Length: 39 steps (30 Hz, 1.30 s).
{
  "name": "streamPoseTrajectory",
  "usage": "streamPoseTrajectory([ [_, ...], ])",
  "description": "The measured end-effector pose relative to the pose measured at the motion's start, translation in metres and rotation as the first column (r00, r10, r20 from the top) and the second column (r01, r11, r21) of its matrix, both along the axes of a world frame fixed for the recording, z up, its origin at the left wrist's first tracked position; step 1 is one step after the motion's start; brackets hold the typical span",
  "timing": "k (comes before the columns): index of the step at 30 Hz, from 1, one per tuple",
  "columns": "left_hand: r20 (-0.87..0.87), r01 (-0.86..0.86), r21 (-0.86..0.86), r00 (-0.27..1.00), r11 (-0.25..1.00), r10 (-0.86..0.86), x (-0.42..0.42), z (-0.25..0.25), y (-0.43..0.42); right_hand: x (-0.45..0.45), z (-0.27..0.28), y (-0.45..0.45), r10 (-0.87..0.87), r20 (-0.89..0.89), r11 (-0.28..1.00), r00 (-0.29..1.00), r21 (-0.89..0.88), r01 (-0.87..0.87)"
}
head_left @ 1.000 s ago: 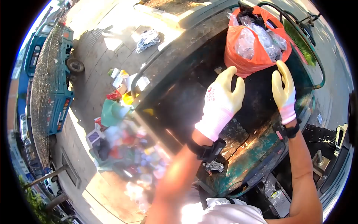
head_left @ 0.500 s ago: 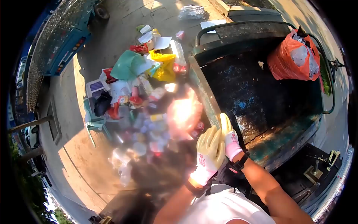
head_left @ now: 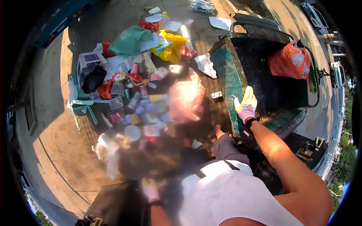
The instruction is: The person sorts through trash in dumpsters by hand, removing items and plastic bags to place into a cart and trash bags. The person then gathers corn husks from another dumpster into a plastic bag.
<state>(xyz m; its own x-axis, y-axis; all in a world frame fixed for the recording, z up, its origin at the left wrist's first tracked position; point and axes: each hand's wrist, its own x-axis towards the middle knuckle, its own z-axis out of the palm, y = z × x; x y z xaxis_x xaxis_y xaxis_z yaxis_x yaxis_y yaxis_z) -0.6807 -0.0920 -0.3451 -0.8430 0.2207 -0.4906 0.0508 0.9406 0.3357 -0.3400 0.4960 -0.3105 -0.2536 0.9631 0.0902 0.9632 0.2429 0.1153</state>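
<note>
My right hand (head_left: 247,103), in a white and pale yellow work glove, rests at the rim of the green metal cart bed (head_left: 228,81). Its fingers are stretched out and hold nothing. Low in the view, my left hand (head_left: 151,188), gloved alike, hangs near a dark flat surface (head_left: 113,201); haze smears its fingers. A red plastic bag (head_left: 290,62) of see-through plastic stands inside the cart bed. On the ground between my hands and the rubbish pile lies a pink plastic bag (head_left: 185,98), washed out by glare.
Loose rubbish spreads over the pavement to the left: a green plastic bag (head_left: 130,39), a yellow bag (head_left: 171,51), a black bag (head_left: 94,79), several cups and containers. A pale green plastic chair (head_left: 88,101) lies among it. A torn white board (head_left: 206,65) sits beside the cart.
My hands, close together at the cart's rim before, have parted. The left has dropped down and left; the right has moved up and right along the rim. My view has shifted, showing more cart side.
</note>
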Motion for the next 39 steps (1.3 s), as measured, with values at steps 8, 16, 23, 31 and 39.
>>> streamPoseTrajectory([
  [8, 0.486, 0.059, -0.009, 0.873, 0.998, -0.047, 0.078, -0.020, -0.141, 0.001, 0.003, 0.003, -0.047, 0.152, 0.982, 0.987, -0.172, 0.074],
  [16, 0.284, -0.054, 0.073, 0.958, 0.996, 0.032, 0.071, -0.002, -0.051, 0.001, 0.013, 0.005, -0.083, 0.126, 0.941, 0.989, -0.318, 0.119],
  [23, 0.279, -0.265, 0.168, 0.937, 0.950, 0.212, 0.068, -0.018, -0.078, 0.012, 0.001, 0.007, -0.025, 0.062, 0.963, 0.998, -0.268, 0.040],
  [31, 0.341, -0.283, 0.417, 0.929, 0.863, 0.140, 0.101, -0.038, -0.112, 0.000, 0.016, 0.010, -0.092, 0.119, 0.925, 0.989, -0.357, 0.129],
  [39, 0.264, -0.142, 0.369, 0.963, 0.919, 0.043, 0.098, -0.023, -0.110, 0.002, 0.018, 0.009, -0.106, 0.124, 0.914, 0.987, -0.379, 0.146],
])
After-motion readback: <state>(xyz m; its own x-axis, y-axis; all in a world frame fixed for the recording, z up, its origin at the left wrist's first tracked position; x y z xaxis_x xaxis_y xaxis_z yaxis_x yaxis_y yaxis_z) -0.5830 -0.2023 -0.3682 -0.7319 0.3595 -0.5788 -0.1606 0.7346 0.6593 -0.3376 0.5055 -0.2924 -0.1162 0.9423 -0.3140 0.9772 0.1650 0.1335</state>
